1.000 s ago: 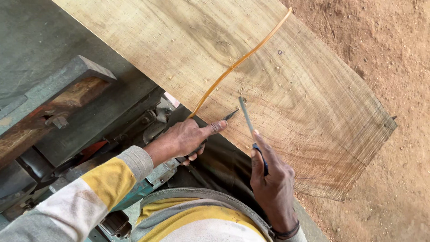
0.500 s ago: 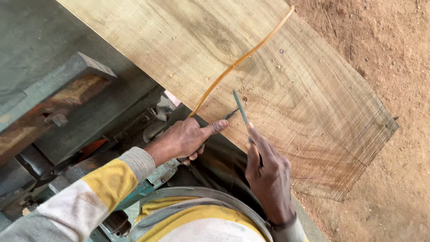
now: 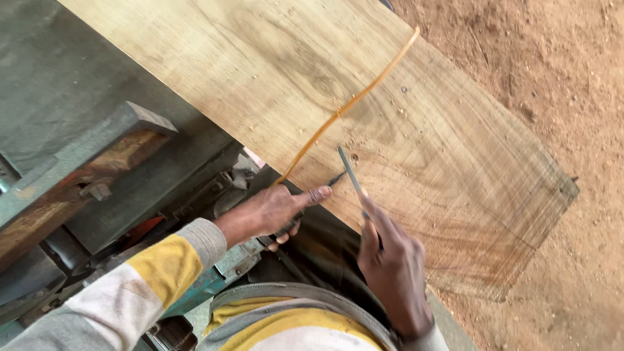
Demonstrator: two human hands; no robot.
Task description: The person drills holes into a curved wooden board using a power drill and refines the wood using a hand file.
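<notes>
Pinning bent yellow strip (image 3: 351, 101) on wooden plank (image 3: 455, 169), frame centre, as curve guide. My left hand (image 3: 276, 211) clamps strip end plus dark pencil; right hand (image 3: 390, 266) grips thin tool (image 3: 349, 169). Grey machine (image 3: 97, 130) left.

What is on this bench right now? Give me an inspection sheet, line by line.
Surface: grey-green machine table with a rusty metal fence.
Job's things: wide wooden plank, angled over the table edge; bent yellow strip lying across it; thin pencil-like marker tip on the wood.
Clutter: small chips on the plank.
Grippers: left hand pins the strip's near end at the plank edge and holds a dark pointed tool; right hand grips the marker.
Cables: nothing seen.
Surroundings: reddish dirt floor.
</notes>
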